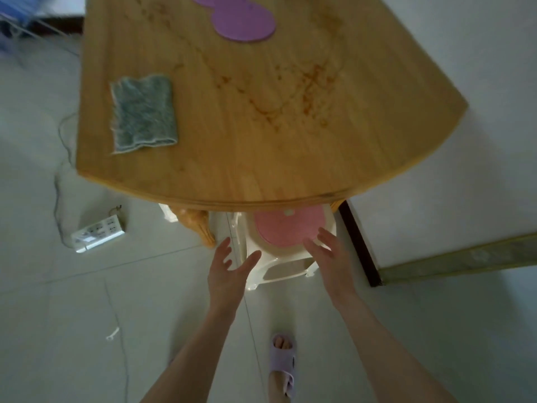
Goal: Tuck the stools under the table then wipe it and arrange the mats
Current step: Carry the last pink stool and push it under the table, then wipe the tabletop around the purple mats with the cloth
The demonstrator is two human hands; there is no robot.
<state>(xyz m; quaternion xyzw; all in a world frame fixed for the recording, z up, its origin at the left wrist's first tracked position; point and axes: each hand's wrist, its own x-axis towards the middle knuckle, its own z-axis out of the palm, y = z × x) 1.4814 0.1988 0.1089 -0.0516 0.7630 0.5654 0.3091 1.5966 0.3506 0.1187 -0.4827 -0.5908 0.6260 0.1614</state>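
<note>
The white plastic stool with a round pink seat (286, 231) stands upright on the pale tiled floor (87, 315), its far half under the near edge of the wooden table (232, 126). Your left hand (229, 274) hovers at its left side, fingers spread, gripping nothing; your right hand (328, 251) rests fingertips at the seat's right rim, also unclenched. Both forearms reach forward and down. On the tabletop a folded grey cloth (143, 113) lies left, long axis running away from you; overlapping round purple mats (242, 20) lie at the far end. A white power strip (98, 232) lies on the floor to the left.
</note>
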